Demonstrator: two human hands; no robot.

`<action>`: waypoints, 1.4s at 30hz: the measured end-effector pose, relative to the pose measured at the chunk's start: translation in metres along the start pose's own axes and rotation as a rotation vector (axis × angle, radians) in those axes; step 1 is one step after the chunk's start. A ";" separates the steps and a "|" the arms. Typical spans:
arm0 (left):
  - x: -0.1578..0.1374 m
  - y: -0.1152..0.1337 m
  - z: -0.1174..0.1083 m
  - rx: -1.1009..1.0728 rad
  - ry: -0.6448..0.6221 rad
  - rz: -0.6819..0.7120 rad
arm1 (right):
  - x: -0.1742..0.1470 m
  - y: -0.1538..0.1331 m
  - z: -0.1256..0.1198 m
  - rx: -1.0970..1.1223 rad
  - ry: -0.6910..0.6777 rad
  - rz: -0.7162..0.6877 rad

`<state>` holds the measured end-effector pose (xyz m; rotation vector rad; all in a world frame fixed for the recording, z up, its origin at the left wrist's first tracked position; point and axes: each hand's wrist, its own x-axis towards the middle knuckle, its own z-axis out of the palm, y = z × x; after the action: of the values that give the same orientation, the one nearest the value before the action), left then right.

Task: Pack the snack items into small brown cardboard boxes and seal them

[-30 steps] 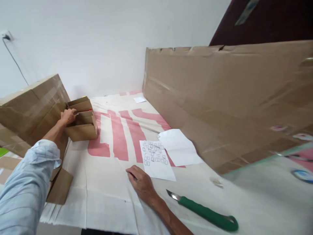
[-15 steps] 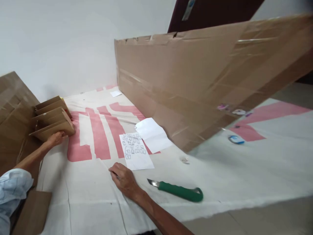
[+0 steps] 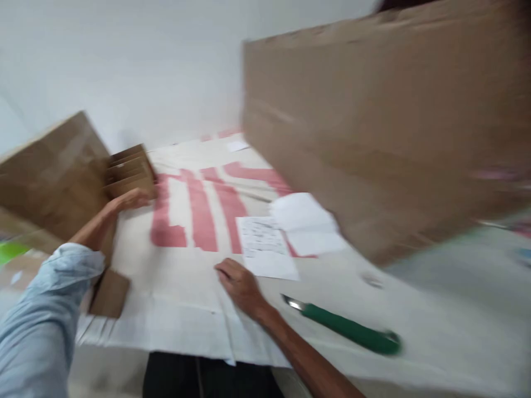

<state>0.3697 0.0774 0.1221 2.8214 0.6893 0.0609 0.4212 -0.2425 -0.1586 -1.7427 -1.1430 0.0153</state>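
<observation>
My left hand point(image 3: 135, 199) rests against the near side of a set of upright folded cardboard pieces point(image 3: 130, 171) at the left of the table. Its fingers look stretched out and loose, though slightly blurred. Near the front middle, my right hand point(image 3: 240, 284) lies on the cloth with its fingers curled closed; whatever may be inside them is hidden. A sheet of paper with small hand-drawn marks point(image 3: 267, 246) lies just beyond the right hand. Right of that hand is a green-handled utility knife point(image 3: 348, 326), blade pointing left.
A large cardboard panel point(image 3: 365, 132) stands along the right. Another large cardboard piece point(image 3: 58, 177) leans at the left, with a small cardboard block point(image 3: 110, 293) near the table edge. A blank white sheet point(image 3: 307, 221) lies by the panel. White cloth with red print point(image 3: 199, 309) covers the table.
The view has swung left, so things sit further right in it. The folded cardboard pieces stand closer together, with my left hand still against them. My right hand stays closed by the marked sheet.
</observation>
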 end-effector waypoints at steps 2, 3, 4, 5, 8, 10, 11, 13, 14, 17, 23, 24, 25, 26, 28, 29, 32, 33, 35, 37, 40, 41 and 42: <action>-0.046 -0.004 -0.034 -0.022 -0.057 -0.052 | -0.008 0.006 0.002 0.029 0.009 0.020; -0.071 -0.008 -0.052 -0.068 -0.146 -0.001 | -0.010 0.009 0.003 0.032 -0.001 0.027; -0.098 -0.013 -0.069 -0.101 -0.184 0.038 | -0.011 0.012 0.004 0.029 -0.016 0.037; -0.127 -0.017 -0.084 -0.110 -0.189 0.055 | -0.012 0.015 0.005 0.020 -0.033 0.043; -0.207 -0.034 -0.101 -0.096 -0.231 0.043 | -0.015 0.013 0.004 -0.015 -0.063 0.035; -0.245 -0.054 -0.083 -0.078 -0.305 0.009 | -0.016 0.009 0.003 -0.049 -0.062 0.023; -0.257 -0.066 -0.068 -0.044 -0.350 -0.009 | -0.016 0.007 0.003 -0.070 -0.058 0.020; -0.269 -0.088 -0.034 0.070 -0.429 -0.051 | -0.015 0.005 0.004 -0.108 -0.051 0.018; -0.270 -0.097 -0.019 0.126 -0.430 -0.066 | -0.015 0.004 0.005 -0.121 -0.053 0.018; -0.265 -0.112 0.012 0.238 -0.395 -0.021 | -0.014 0.004 0.004 -0.128 -0.098 0.026; -0.256 -0.065 0.047 0.290 -0.199 0.228 | -0.013 -0.032 0.008 0.094 -0.169 0.182; -0.253 -0.048 0.058 0.271 -0.172 0.245 | -0.011 -0.045 0.011 0.162 -0.184 0.203; -0.250 -0.031 0.069 0.245 -0.159 0.253 | -0.009 -0.058 0.014 0.228 -0.198 0.214; -0.246 -0.014 0.081 0.213 -0.145 0.252 | -0.007 -0.070 0.015 0.284 -0.208 0.216; -0.241 0.016 0.100 0.139 -0.094 0.247 | -0.003 -0.090 0.014 0.350 -0.204 0.211; -0.240 0.026 0.107 0.086 -0.071 0.262 | -0.002 -0.097 0.011 0.359 -0.190 0.213; -0.250 0.030 0.108 -0.159 -0.002 0.338 | -0.004 -0.101 -0.005 0.339 -0.158 0.245; -0.257 0.021 0.104 -0.261 0.029 0.340 | -0.007 -0.099 -0.011 0.334 -0.160 0.260; -0.275 -0.009 0.096 -0.450 0.129 0.250 | -0.015 -0.092 -0.022 0.337 -0.173 0.288; -0.294 -0.043 0.097 -0.628 0.132 0.130 | -0.023 -0.087 -0.028 0.349 -0.190 0.312; -0.316 -0.073 0.120 -0.815 0.007 0.023 | -0.033 -0.089 -0.029 0.366 -0.234 0.315; -0.320 -0.075 0.131 -0.860 -0.007 0.018 | -0.035 -0.092 -0.028 0.372 -0.253 0.309; -0.322 -0.074 0.143 -0.896 -0.003 0.019 | -0.036 -0.096 -0.028 0.377 -0.269 0.302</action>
<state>0.0645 -0.0378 -0.0294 1.9626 0.4650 0.2886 0.3493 -0.2835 -0.0915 -1.5829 -0.9772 0.6262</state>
